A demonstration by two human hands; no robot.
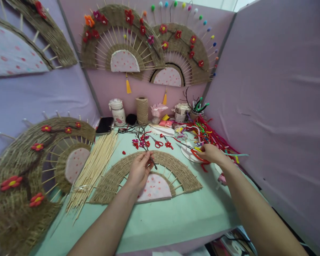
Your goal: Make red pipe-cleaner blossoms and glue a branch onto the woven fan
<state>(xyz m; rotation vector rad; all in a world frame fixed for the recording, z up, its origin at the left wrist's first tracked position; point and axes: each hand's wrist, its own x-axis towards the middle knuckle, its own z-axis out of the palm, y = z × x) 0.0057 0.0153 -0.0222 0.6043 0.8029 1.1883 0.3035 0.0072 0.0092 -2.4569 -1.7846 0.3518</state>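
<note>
While pinching a dark twig (pixel 146 147) in the left grip (pixel 140 167), near the stub end and above the fan (pixel 186 174), also pinching pliers (pixel 188 145) by the yellow handle in the right grip (pixel 212 153), over a white disc (pixel 189 155). Can't judge the firmness of that right-side hold, tbh. Twig-wise, runs lengthwise away from the left grip toward the back, stub angled near-right. Lies left of the right grip, so way nearer the left one. Farther out on the counter (pixel 181 220), got red flowers (pixel 168 145) past the fan, plus heaped pipe cleaners (pixel 216 137) beyond the right grip.
</note>
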